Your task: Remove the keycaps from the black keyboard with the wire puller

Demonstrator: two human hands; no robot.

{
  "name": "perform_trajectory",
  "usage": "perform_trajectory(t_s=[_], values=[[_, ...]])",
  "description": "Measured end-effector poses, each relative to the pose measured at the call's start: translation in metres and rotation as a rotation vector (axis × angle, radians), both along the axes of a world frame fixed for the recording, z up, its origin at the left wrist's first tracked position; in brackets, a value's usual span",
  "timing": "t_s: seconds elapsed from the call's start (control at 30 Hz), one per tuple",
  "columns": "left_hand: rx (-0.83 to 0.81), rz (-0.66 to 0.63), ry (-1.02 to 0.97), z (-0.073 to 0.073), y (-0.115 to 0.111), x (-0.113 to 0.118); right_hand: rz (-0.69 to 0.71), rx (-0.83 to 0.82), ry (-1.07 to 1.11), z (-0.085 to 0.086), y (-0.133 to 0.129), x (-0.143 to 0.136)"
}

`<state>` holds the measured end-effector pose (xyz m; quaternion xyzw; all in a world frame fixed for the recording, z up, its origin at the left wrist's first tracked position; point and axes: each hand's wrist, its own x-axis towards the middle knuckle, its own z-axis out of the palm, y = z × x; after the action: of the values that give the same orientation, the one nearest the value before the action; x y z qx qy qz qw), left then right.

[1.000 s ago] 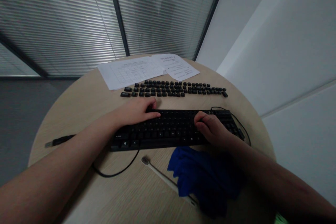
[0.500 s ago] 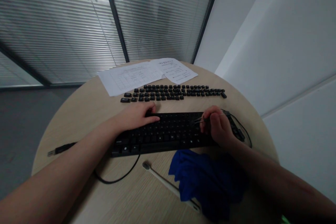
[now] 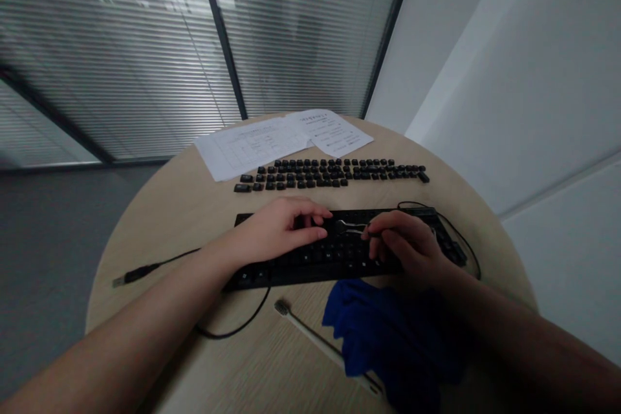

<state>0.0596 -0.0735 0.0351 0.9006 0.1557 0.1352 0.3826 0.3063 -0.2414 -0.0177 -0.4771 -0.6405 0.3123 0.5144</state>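
Note:
A black keyboard (image 3: pixel 295 272) lies across the round table in front of me. My right hand (image 3: pixel 407 239) is closed around a wire keycap puller (image 3: pixel 353 229) over the keyboard's right half, its thin metal prongs pointing left. A dark keycap (image 3: pixel 336 226) seems to be at the prong tips, though it blends with the keys behind it. My left hand (image 3: pixel 291 226) hovers over the middle of the keyboard, thumb and fingers apart, close to the puller's tips. Beyond the keyboard, loose keycaps (image 3: pixel 310 174) lie in several rows.
Printed papers (image 3: pixel 257 145) lie at the table's far edge. Near me are a toothbrush (image 3: pixel 310 336) and a crumpled blue cloth (image 3: pixel 378 330). A USB plug (image 3: pixel 129 277) lies at the left, its cable curving under my left forearm. Blinds and a white wall stand behind.
My left hand has moved right along the keyboard, towards the puller's tips. The puller in my right hand has shifted slightly left. The whole view has shifted a little.

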Motion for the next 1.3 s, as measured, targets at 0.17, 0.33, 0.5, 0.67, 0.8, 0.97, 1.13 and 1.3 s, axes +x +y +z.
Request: perform_trajectory(t_s=[0.17,0.33,0.5,0.67,0.8,0.97,1.13,1.3], values=[[-0.236,-0.040,-0.005,-0.005,-0.008,0.004,0.105,0.035,-0.014,0.002,-0.005,-0.008],[-0.351,-0.030,0.027,-0.004,-0.007,0.004,0.165,0.197,-0.089,0.010,-0.002,-0.012],[-0.438,-0.011,0.039,-0.004,-0.008,0.007,0.172,0.315,-0.177,0.018,0.002,-0.016],[-0.471,-0.008,0.016,-0.009,-0.003,0.007,0.180,0.366,-0.254,0.021,0.001,-0.019],[-0.483,0.081,-0.099,-0.011,0.003,0.006,0.105,0.479,-0.332,0.027,-0.004,-0.016],[-0.502,0.148,-0.187,-0.005,0.001,0.005,-0.197,0.629,-0.643,0.036,-0.007,-0.010],[-0.545,0.061,-0.114,-0.002,-0.011,0.008,-0.167,0.617,-0.787,0.032,0.000,-0.016],[-0.524,-0.003,-0.036,-0.002,-0.027,0.012,-0.199,0.601,-0.865,0.027,0.003,-0.026]])
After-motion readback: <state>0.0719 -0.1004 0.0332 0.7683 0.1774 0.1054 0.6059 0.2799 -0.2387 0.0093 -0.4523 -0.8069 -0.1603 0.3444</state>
